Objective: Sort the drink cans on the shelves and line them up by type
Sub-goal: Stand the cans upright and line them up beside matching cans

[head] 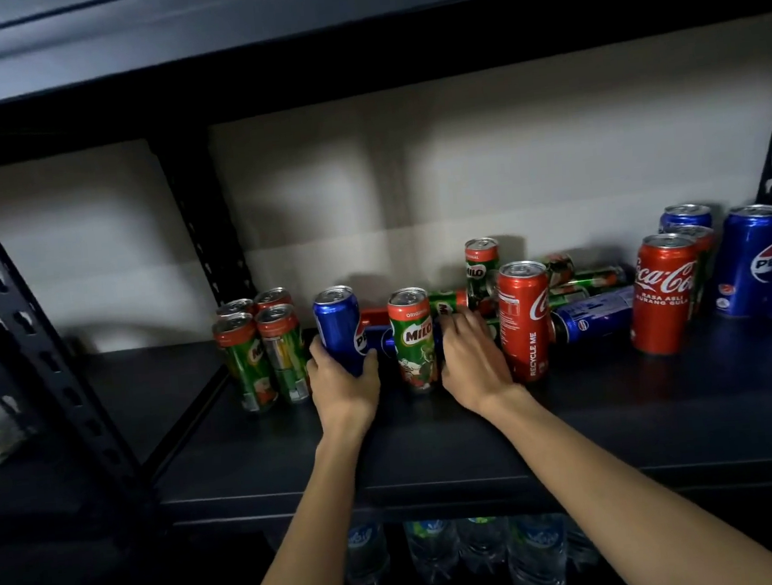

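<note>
Blue Pepsi can [339, 329], upright at frame centre-left, gripped low by left hand [343, 380]. Right hand [471, 359], fingers loosely spread, rests beside upright Milo can [414, 339], nearer it. Milo group [261, 350] stands left; Pepsi group [766, 259] far right.

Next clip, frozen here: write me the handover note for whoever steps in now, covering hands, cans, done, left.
Left hand grips an upright blue Pepsi can. Right hand reaches behind the upright Milo can into the jumbled pile; I cannot tell whether it holds anything.
Done: four Milo cans grouped at left; Pepsi cans standing at right, with a Coke can beside them.
Left: stand up the lying cans, move the held Pepsi right, group the Cokes and remaining Milos.
</note>
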